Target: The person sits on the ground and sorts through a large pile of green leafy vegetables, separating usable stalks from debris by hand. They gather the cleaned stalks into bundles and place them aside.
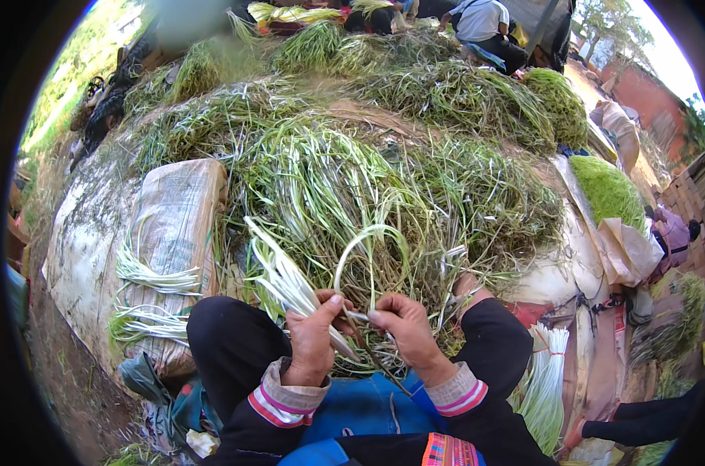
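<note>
My left hand [317,338] is closed around a bunch of long white plant stalks [285,274], which fan out up and to the left. With thumb and fingertips, my right hand [405,329] pinches a thin pale stalk [358,316] stretched between both hands. A pale green stalk [364,230] arches up above my fingers in a loop. Below the hands, a thin brown stem [378,362] slants down towards the blue cloth [352,408] on my lap. Right in front of my knees lies a large heap of uncleaned green stalks [317,175] with brown, matted ends.
Bunches of white stalks [163,279] rest on a filled woven sack [178,198] at left. Tied white bundles [544,373] stand by my right knee. More green heaps [463,99] lie beyond. A seated person [483,29] is at the back; another person's legs [638,422] show lower right.
</note>
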The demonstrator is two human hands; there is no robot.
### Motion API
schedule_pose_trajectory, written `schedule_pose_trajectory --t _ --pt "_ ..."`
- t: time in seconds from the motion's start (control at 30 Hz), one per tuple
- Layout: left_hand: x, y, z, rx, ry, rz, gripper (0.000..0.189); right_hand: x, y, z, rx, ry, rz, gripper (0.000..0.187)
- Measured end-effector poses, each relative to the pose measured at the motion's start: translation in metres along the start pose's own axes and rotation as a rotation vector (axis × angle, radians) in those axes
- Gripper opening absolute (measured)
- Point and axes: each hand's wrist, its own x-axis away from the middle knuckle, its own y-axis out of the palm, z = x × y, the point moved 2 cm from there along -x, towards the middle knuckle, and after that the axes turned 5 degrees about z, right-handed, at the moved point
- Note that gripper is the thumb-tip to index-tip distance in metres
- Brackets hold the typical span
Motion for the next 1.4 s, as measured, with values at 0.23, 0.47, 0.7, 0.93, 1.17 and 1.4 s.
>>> schedule_pose_trajectory --t 0.23,0.47,0.7,0.93,1.17,1.4 --pt "0.0 -0.003 0.007 0.015 0.131 0.011 0.007 0.036 -0.06 0.046 1.33 -0.23 -0.275 0.008" --pt "0.005 0.003 -0.002 -0.144 0.086 -0.1 0.012 0.007 -0.016 -0.015 0.913 -0.557 0.076 0.017" --pt "0.005 -0.002 -0.009 -0.058 0.014 -0.065 0.01 -0.019 0.033 -0.014 -0.213 -0.046 -0.024 0.013" --pt "0.0 -0.008 -0.01 0.091 -0.065 0.004 0.007 -0.021 -0.031 0.002 -0.369 -0.013 0.168 0.008" --pt "0.0 -0.018 0.005 0.107 0.033 0.178 0.011 -0.033 -0.141 -0.032 -0.267 -0.156 0.604 0.009" --pt "0.009 -0.001 -0.001 -0.113 0.076 -0.172 0.022 -0.03 -0.05 -0.067 0.091 -0.107 0.264 0.01"
